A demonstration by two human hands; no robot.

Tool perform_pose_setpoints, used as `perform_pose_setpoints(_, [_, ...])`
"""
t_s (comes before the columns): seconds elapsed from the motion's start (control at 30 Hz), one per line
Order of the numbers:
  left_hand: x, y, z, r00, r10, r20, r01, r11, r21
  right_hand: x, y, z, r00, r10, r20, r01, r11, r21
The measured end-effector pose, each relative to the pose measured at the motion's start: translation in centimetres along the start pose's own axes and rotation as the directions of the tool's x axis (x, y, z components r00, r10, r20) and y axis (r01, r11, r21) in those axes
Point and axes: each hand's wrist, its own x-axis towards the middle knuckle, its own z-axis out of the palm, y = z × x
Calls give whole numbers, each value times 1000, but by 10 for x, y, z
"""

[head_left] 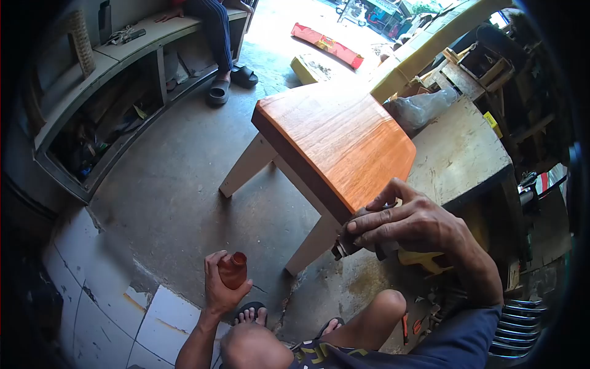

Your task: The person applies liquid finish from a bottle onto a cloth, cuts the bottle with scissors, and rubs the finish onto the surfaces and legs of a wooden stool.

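Tabletop [335,138]: I have it at 11 o'clock from the right hand [415,222], long edge running roughly 11 to 5.
Right-hand grip: curled round a dark pad [348,245] at the tabletop's 5 o'clock corner; contact I can't confirm.
Left hand [220,288]: wrapped round a red-brown bottle [233,272], tabletop at its 1 o'clock.
Nearer of 2: right.

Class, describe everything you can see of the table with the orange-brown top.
The table looks wooden. Its thick top shows grain, orange-brown at the near end and paler under glare at the far end, with a dark side edge. Pale legs taper downward, two showing clearly. It stands upright on the floor. The right hand holds a dark wad at the near corner; exact contact is hidden.
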Motion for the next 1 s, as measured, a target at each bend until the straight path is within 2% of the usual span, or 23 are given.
perform_pose_setpoints(0.1, [2,5,4,998,-55,-4,55,997,-48,-55,-12,19,998,34,-46,-36,998,-57])
perform_pose_setpoints(0.17, [6,15,0,998,-69,4,69,996,-49,-99,0,40,926,245,-287,-257,966,-3])
perform_pose_setpoints(0.2, [8,22,-1,995,-96,-12,95,993,-70,-111,4,40,842,216,-494,-220,974,50])
perform_pose_setpoints(0.23, [11,33,-2,997,-80,0,79,995,-59,-122,24,50,685,184,-705,-130,983,129])
perform_pose_setpoints(0.27, [14,48,-5,994,-111,-17,109,989,-95,-120,47,67,377,380,-845,23,908,419])
perform_pose_setpoints(0.3, [16,59,-6,989,-143,-33,138,982,-128,-125,78,71,222,527,-820,20,839,544])
perform_pose_setpoints(0.33, [15,55,-8,992,-120,-36,115,987,-115,-120,108,67,157,629,-762,155,746,648])
perform_pose_setpoints(0.4, [12,78,-11,993,-111,-48,105,989,-106,-104,176,76,48,736,-675,275,640,718])
perform_pose_setpoints(0.43, [11,88,-10,991,-114,-69,105,987,-123,-103,208,88,58,780,-622,248,593,766])
perform_pose_setpoints(0.5, [5,96,-11,989,-107,-100,96,990,-107,-91,223,113,95,718,-689,337,628,701])
perform_pose_setpoints(0.57, [-1,102,-19,985,-112,-133,100,990,-96,-72,174,122,99,609,-787,249,750,612])
perform_pose_setpoints(0.6, [-2,104,-21,980,-134,-147,120,988,-100,-60,135,128,111,533,-839,125,830,544])
perform_pose_setpoints(0.67, [-1,96,-29,979,-143,-145,125,984,-124,-44,62,142,166,475,-864,-16,878,479])
perform_pose_setpoints(0.7, [2,88,-31,980,-140,-139,121,984,-133,-30,27,153,184,447,-875,69,882,465])
perform_pose_setpoints(0.73, [5,84,-33,982,-133,-136,114,984,-139,-24,3,167,235,372,-898,-5,924,382])
perform_pose_setpoints(0.77, [4,81,-34,982,-134,-133,115,983,-144,-17,-21,167,264,230,-937,-90,973,213])
perform_pose_setpoints(0.8, [4,81,-34,981,-142,-131,120,980,-157,-13,-43,161,399,172,-901,-141,982,126])
perform_pose_setpoints(0.83, [7,84,-33,983,-134,-129,113,981,-158,-1,-54,164,528,195,-827,-34,977,209])
perform_pose_setpoints(0.9, [7,87,-43,985,-128,-120,110,983,-146,3,-61,150,531,106,-841,53,986,157])
perform_pose_setpoints(0.97, [11,89,-50,986,-66,-154,50,993,-109,-11,-33,114,351,175,-920,-65,985,162])
perform_pose_setpoints(1.0, [14,89,-55,983,-74,-170,54,991,-120,-13,-12,98,206,350,-914,18,932,361])
